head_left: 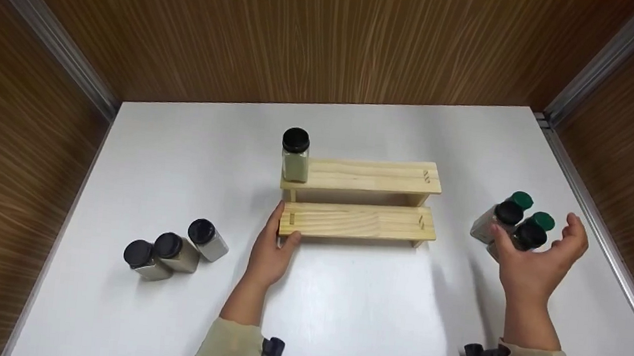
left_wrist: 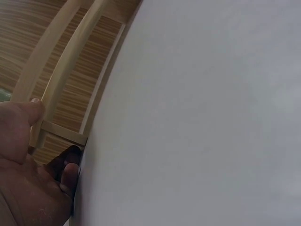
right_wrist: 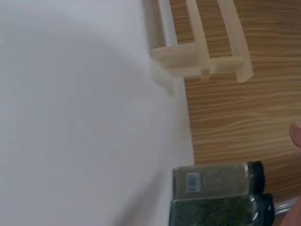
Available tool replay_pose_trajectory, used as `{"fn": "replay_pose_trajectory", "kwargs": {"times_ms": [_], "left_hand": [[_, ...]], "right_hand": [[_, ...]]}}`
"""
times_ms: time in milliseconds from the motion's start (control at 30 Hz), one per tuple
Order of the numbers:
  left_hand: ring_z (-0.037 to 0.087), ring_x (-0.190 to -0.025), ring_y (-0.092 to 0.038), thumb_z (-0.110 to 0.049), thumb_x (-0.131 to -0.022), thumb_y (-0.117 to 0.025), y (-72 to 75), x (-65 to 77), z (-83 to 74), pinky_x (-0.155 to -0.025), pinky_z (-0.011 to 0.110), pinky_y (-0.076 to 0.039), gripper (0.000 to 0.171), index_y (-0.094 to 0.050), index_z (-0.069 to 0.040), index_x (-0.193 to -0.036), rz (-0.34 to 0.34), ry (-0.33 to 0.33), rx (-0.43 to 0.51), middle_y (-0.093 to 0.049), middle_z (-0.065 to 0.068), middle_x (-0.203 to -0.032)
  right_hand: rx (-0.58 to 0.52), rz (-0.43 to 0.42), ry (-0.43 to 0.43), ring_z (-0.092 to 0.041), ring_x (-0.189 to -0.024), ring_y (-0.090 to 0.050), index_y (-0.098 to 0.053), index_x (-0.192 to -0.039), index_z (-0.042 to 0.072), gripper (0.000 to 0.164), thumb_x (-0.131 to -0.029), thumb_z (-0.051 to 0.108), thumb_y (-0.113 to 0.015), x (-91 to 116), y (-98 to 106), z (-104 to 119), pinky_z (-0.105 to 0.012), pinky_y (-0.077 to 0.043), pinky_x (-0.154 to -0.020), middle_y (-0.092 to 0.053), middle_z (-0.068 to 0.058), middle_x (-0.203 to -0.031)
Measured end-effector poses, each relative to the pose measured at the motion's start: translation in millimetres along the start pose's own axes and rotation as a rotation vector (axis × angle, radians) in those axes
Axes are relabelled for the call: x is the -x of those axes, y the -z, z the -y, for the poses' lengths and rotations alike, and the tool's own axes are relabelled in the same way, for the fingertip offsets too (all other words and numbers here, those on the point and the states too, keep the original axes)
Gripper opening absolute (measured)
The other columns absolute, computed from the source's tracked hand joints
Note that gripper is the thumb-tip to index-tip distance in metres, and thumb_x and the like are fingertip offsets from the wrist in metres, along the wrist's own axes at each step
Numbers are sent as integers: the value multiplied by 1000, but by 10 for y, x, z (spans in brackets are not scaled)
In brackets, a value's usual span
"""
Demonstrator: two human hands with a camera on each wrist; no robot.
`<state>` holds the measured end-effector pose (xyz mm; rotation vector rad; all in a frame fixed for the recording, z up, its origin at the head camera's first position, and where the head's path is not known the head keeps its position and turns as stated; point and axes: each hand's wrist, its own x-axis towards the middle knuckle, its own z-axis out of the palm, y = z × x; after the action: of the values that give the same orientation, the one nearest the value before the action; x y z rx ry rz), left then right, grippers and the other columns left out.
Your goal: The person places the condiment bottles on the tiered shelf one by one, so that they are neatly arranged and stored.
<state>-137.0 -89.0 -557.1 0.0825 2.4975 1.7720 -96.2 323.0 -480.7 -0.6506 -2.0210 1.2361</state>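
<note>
Walls [head_left: 335, 36]: wood-grained, behind the rack [head_left: 367, 221] and the white desk [head_left: 363, 308].
Left hand [head_left: 271, 254]: grip clasps the rack's lower left end.
Right hand [head_left: 538, 272]: grip loose, fingers spread beside four jars [head_left: 509, 213] right of the rack; contact unclear.
Upper jar [head_left: 295, 166]: stands on the rack's upper left end.
Technique: probably pinch one jar alone, sparing its neighbours, while bracing the rack.
Right wrist view: shows a label [right_wrist: 193, 182] unseen in the head view.

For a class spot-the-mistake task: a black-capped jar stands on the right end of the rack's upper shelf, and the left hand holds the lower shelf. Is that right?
Not quite: the head view shows the jar at the left end of the upper shelf.
</note>
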Motion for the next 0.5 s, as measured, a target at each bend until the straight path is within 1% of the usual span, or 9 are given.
{"fn": "replay_pose_trajectory", "kwargs": {"times_ms": [67, 200, 333, 500], "left_hand": [[38, -158, -25, -18, -107, -64, 0, 1, 10, -127, 52, -23, 77, -22, -10, -170, -2, -1, 5, -29, 23, -170], [41, -156, -27, -17, -105, -69, -2, 7, 18, -125, 54, -26, 80, -22, -9, -169, -7, -16, 0, -30, 24, -169], [43, -155, -29, -17, -102, -72, -8, 5, 37, -124, 58, -27, 84, -23, -9, -169, -16, -36, -18, -31, 26, -168], [41, -156, -27, -16, -103, -71, -11, 9, 37, -125, 56, -26, 83, -21, -12, -170, -8, -25, -12, -30, 24, -169]], "right_hand": [[28, 5, -71, -12, -149, -25, -24, -162, 17, 105, -82, 11, -91, -2, 20, -82, -25, -24, -119, -24, 2, -165], [52, 10, -187, -16, -150, -26, -22, -162, 21, 103, -85, 19, -89, -24, 34, -230, -25, -28, -120, -22, 4, -166], [23, 17, -287, -22, -150, -28, -22, -161, 22, 99, -87, 20, -88, -44, 15, -336, -31, -33, -121, -22, -1, -166], [4, 34, -409, -21, -150, -32, -24, -159, 27, 95, -89, 23, -87, -43, -18, -434, -34, -37, -119, -25, -5, -166]]}}
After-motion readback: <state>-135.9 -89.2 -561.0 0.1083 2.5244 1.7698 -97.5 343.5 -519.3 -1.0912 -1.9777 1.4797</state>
